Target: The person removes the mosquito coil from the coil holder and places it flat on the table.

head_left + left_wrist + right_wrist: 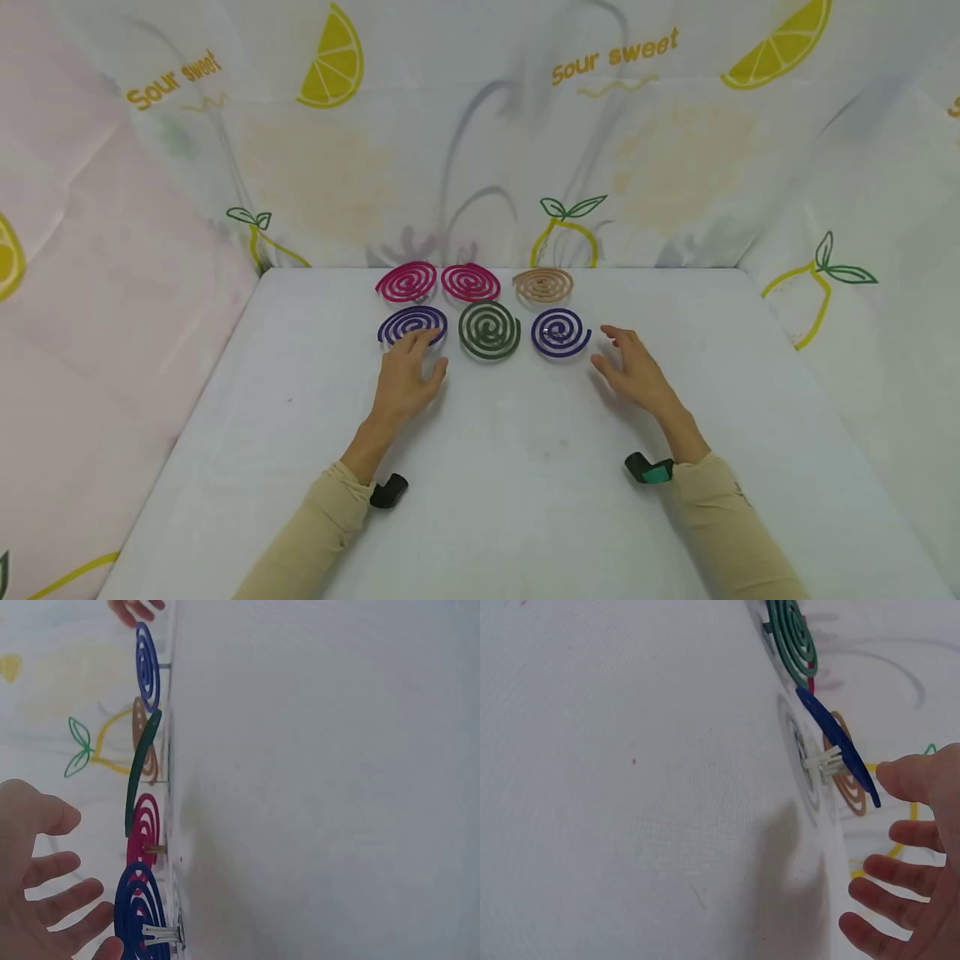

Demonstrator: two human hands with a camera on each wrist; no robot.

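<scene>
Beside the left blue mosquito coil point(412, 324), my left hand point(407, 385) is raised, its relaxed fingers overlapping the coil's near edge in the head view. A silver clip point(159, 934) props that coil off the table, as the left wrist view shows. My right hand point(636, 372) hovers just right of the other blue mosquito coil point(558, 328), fingers spread and holding nothing. That coil tilts on a white clip point(826, 762) in the right wrist view. Between the hands stands a green mosquito coil point(489, 331).
Behind the front row are two pink mosquito coils point(408, 282) and a tan mosquito coil point(543, 285), near the far edge of the white table point(480, 467). A lemon-printed cloth point(450, 150) hangs behind the table and along both sides.
</scene>
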